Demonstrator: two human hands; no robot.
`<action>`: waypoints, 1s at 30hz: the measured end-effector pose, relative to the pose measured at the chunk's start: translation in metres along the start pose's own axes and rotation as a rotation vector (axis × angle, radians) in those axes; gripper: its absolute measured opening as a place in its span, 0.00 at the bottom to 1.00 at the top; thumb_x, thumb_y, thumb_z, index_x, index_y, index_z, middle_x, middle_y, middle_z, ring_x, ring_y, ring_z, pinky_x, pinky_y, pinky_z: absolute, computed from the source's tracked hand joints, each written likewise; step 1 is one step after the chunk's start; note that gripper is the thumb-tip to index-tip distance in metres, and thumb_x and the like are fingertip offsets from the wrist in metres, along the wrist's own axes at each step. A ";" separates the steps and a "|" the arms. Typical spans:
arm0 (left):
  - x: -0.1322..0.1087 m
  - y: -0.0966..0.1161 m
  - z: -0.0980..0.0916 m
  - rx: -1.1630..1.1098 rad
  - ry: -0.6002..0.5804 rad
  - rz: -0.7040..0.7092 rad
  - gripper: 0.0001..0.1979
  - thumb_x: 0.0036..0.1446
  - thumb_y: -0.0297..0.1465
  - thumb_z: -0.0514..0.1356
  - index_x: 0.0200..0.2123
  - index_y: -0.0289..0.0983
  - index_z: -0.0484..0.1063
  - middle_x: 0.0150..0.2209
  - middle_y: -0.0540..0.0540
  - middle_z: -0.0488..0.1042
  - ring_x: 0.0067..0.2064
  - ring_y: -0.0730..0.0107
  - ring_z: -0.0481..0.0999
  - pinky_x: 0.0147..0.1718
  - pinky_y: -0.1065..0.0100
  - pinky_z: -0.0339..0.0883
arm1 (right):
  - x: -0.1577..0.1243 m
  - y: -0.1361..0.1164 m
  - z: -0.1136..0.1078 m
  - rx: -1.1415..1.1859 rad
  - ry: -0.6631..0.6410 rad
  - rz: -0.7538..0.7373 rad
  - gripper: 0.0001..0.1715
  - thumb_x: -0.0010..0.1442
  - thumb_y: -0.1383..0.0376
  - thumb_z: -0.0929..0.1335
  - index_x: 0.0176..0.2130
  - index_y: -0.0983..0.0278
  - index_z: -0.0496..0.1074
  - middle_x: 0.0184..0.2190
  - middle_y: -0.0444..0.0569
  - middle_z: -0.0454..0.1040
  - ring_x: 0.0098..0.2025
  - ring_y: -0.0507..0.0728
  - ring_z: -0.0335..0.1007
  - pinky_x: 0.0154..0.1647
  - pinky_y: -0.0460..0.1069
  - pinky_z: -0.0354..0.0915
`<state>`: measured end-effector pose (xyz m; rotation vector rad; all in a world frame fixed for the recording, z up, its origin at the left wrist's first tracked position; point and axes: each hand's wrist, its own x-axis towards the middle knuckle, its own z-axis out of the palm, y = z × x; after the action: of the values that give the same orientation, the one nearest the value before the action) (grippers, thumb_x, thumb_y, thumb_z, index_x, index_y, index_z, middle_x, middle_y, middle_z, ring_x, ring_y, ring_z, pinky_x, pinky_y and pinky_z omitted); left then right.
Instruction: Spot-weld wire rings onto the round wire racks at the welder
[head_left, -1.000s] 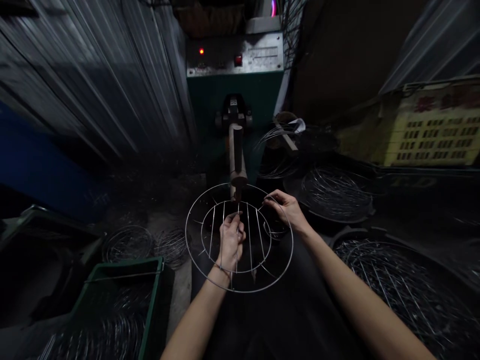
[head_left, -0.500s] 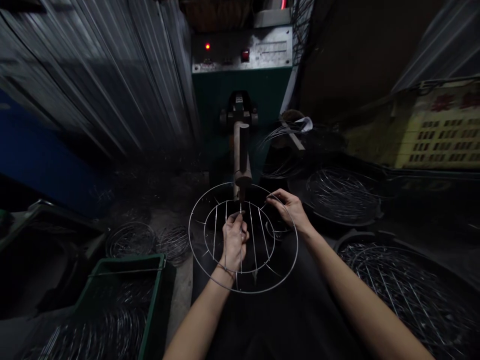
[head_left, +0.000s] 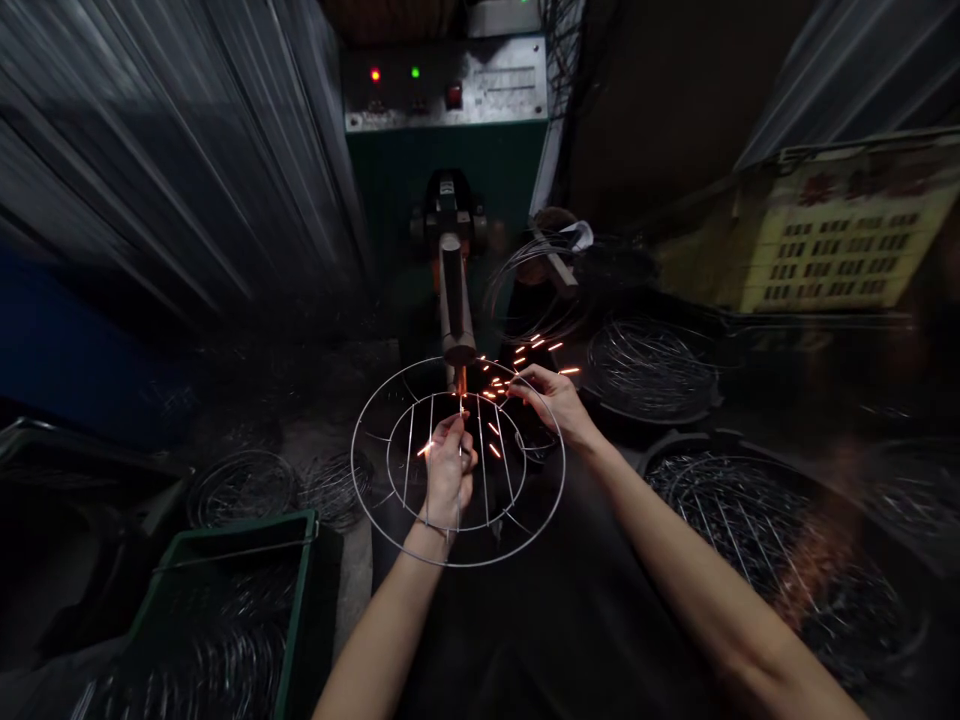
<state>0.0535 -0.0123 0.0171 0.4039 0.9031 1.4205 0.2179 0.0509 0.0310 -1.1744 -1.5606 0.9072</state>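
From here I see the rack (head_left: 459,565), a round wire grill with two rings and parallel straight wires, held roughly flat under the electrode (head_left: 455,312). The electrode's tip meets the rack near the top of the inner ring, apparently where a straight wire crosses it, though the exact joint is hard to see through the glare. The left hand (head_left: 450,472) is closed in a tight pinch on the wires just below the tip, and the right hand (head_left: 546,398) is curled around the outer ring on the far right. Sparks (head_left: 510,375) spray mostly toward the right hand, and some fly past the left. Both forearms are bare, so I judge burns the nearest risk, especially with the left fingertips this close to the hot joint. If either grip slips or the rack tilts, a wire could shift and the joint could land off-line or weakly. Behind the electrode stands the green welder (head_left: 446,175), its panel (head_left: 446,85) showing red and green lamps. Wire racks fill the bins at right (head_left: 750,530) and the crate at left (head_left: 225,535), where a stray wire could snag an elbow.
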 end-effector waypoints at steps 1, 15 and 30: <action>0.000 0.000 0.000 0.002 -0.006 -0.006 0.16 0.43 0.34 0.67 0.34 0.32 0.69 0.14 0.59 0.58 0.12 0.88 0.48 0.12 0.79 0.40 | 0.000 0.001 0.000 0.009 -0.003 0.000 0.11 0.51 0.56 0.68 0.30 0.62 0.71 0.26 0.44 0.73 0.31 0.53 0.69 0.33 0.47 0.62; -0.001 -0.003 0.002 -0.031 -0.020 0.036 0.17 0.43 0.35 0.66 0.34 0.32 0.68 0.14 0.59 0.58 0.12 0.89 0.48 0.13 0.79 0.38 | 0.002 -0.004 -0.001 -0.119 0.031 -0.030 0.11 0.51 0.57 0.68 0.29 0.62 0.71 0.27 0.43 0.73 0.31 0.53 0.67 0.34 0.47 0.60; -0.008 -0.003 0.000 -0.034 0.035 0.049 0.16 0.46 0.35 0.64 0.36 0.33 0.67 0.14 0.59 0.57 0.12 0.88 0.48 0.13 0.79 0.38 | 0.001 -0.002 0.004 -0.110 0.014 -0.017 0.10 0.50 0.58 0.69 0.29 0.63 0.71 0.26 0.42 0.72 0.29 0.52 0.66 0.32 0.47 0.60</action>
<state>0.0567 -0.0206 0.0171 0.3795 0.9014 1.4897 0.2136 0.0515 0.0320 -1.2403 -1.6239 0.8096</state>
